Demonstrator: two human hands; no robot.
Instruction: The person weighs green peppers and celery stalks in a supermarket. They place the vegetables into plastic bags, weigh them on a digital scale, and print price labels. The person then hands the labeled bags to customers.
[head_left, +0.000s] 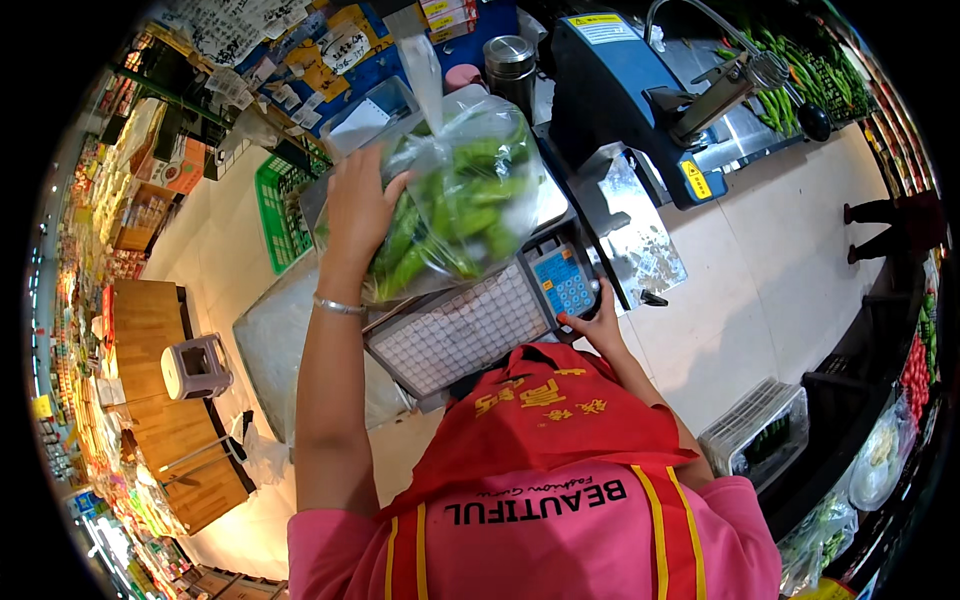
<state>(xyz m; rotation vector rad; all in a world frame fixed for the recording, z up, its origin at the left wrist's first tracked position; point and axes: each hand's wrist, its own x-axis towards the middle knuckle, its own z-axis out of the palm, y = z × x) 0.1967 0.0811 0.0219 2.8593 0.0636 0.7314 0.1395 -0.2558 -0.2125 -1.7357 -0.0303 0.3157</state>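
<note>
A clear plastic bag of green vegetables (465, 202), seemingly peppers, sits on the metal pan of a label-printing scale. Against the bag's left side rests my left hand (360, 202), thumb spread apart from the fingers; a silver bracelet circles the wrist. The bag's twisted neck points up and away from me. My right hand (598, 319) is at the near right corner of the scale's blue number keypad (564, 281), thumb on the keypad's edge and fingers along its right side. Left of the keypad lies a wide panel of white keys (461, 330).
Right of the scale stands a blue machine (622, 97) with a metal plate and lever. Behind the scale are a steel canister (510, 64) and a plastic bin (371, 112). A green crate (277, 214) and stool (196, 366) are left. A person (896, 225) stands far right.
</note>
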